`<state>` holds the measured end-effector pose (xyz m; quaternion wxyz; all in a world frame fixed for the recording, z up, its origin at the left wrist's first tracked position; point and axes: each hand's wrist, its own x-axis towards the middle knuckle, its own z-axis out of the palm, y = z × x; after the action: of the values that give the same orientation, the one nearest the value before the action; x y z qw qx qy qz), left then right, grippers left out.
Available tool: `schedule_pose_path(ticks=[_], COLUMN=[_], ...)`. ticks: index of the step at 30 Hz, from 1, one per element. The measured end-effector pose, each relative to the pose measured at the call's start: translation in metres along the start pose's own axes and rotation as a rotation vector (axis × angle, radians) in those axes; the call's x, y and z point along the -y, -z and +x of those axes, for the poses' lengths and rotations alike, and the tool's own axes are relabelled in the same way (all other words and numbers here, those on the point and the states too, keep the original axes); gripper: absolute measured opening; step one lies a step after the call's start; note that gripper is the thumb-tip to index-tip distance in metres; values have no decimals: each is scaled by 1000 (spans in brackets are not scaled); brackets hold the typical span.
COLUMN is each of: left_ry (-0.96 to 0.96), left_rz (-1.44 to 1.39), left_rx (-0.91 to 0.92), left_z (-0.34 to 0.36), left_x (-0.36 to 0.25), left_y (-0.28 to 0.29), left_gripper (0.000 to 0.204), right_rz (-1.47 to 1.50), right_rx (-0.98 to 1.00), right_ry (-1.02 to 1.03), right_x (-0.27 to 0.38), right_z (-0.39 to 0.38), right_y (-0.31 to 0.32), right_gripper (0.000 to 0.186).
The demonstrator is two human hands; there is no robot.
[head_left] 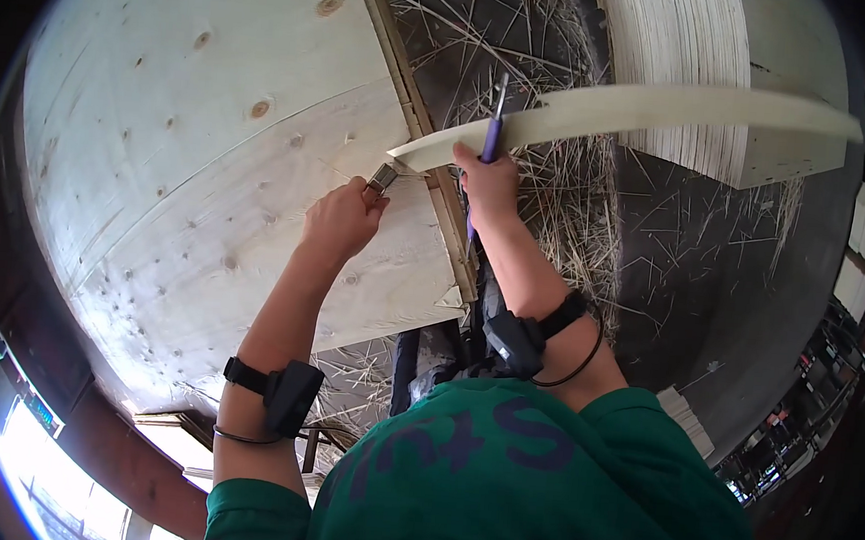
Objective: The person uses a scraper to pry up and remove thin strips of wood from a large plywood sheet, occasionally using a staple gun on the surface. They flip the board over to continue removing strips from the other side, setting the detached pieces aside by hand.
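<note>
My left hand [340,221] is closed around a small flat-ended metal tool [383,177], whose kind I cannot make out. It is over the large pale plywood sheet [209,164], close to the sheet's right edge. My right hand [491,186], also closed, grips a slim purple-handled tool [492,139] with a thin metal tip pointing away from me. A long, curved strip of wood veneer [654,110] passes at the same fingers, seemingly pinched there. Its pointed left end lies by the sheet's edge, near the metal tool; the far right end is blurred.
At the upper right stands a tall stack of veneer sheets [682,67]. Wood splinters [567,209] litter the dark floor [694,258] between the stack and the plywood. More stacked boards [175,438] show at the lower left, beside a bright window [52,479].
</note>
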<state>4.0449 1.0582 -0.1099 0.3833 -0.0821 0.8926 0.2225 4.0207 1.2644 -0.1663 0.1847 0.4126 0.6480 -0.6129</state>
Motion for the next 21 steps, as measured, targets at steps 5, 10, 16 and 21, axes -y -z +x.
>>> schedule_pose_path(ticks=[5, 10, 16, 21], left_ry=[-6, -26, -135, -225], left_rz=[7, 15, 177, 302], left_rx=[-13, 8, 6, 39], left_z=[11, 17, 27, 48], left_x=[-5, -10, -29, -52], left_y=[2, -1, 5, 19], left_gripper=[35, 34, 31, 32], right_rz=[173, 165, 126, 52], right_rx=[-7, -49, -17, -17], right_ry=[-14, -32, -66, 4], right_x=[-8, -16, -19, -32], right_z=[14, 26, 42, 65], right_y=[12, 12, 27, 37], right_gripper=[25, 26, 26, 28])
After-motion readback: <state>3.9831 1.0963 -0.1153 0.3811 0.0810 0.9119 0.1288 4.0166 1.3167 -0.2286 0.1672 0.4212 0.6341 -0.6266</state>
